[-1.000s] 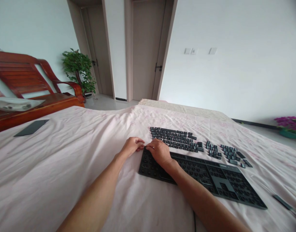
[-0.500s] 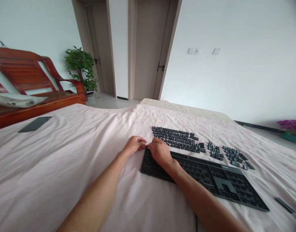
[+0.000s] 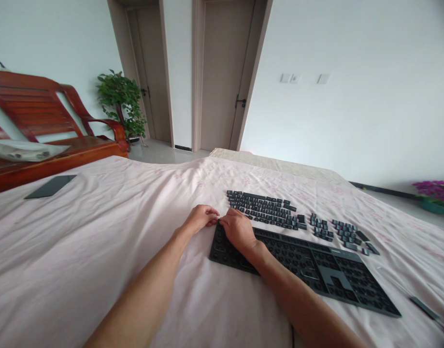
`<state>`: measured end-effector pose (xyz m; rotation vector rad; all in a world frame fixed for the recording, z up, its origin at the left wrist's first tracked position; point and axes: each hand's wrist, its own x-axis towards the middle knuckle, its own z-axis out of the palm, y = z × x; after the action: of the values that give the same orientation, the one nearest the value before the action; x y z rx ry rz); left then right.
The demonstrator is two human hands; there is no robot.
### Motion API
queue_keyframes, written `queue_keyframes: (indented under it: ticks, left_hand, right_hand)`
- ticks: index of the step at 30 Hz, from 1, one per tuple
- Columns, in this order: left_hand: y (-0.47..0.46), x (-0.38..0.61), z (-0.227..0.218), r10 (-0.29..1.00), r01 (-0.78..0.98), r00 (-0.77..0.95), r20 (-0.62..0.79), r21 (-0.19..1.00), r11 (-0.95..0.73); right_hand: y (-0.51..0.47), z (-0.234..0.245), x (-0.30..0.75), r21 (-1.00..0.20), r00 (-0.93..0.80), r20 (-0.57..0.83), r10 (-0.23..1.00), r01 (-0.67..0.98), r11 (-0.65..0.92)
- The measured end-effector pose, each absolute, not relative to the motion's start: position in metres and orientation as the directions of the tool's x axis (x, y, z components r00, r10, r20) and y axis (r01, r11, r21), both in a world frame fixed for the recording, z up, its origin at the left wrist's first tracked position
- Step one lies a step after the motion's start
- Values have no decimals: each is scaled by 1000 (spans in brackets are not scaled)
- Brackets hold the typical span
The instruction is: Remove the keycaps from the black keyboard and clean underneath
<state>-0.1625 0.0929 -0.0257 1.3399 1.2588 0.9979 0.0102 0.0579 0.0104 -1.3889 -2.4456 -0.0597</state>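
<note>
A black keyboard (image 3: 332, 275) with its keycaps off lies slanted on the pink-white cloth, its bare switch sockets showing. My right hand (image 3: 238, 227) reaches over its upper left corner, thumb and fingers pinched together. Just left of that corner is my left hand (image 3: 202, 217), its fingers curled closed and their tips close to the right hand's. Something small and dark shows between the fingertips, too small to tell from the keyboard's corner. Loose black keycaps (image 3: 268, 208) lie in rows behind the keyboard, with smaller groups of keycaps (image 3: 321, 227) farther right.
A dark flat tablet-like panel (image 3: 50, 187) lies at the left on the cloth (image 3: 142, 208). Near the right edge is a thin dark tool (image 3: 423, 308). A cable (image 3: 293, 336) runs below the keyboard. Beyond stand a wooden bench (image 3: 36, 116) and a potted plant (image 3: 122, 104).
Both hands stay at the keyboard's upper left corner, fingertips together. The view has shifted very slightly; the keyboard and loose keycaps look the same.
</note>
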Motion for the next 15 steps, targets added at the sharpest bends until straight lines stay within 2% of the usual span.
queue_keyframes:
  ticks: [9,15]
  left_hand:
    - [91,-163,-23,990,165,133,-46,986,24]
    - [93,-163,-26,990,175,135,-46,984,22]
  right_hand:
    - [47,16,2,136,-579,235,781,815,564]
    - [39,16,-6,188,-607,197,770,794,578]
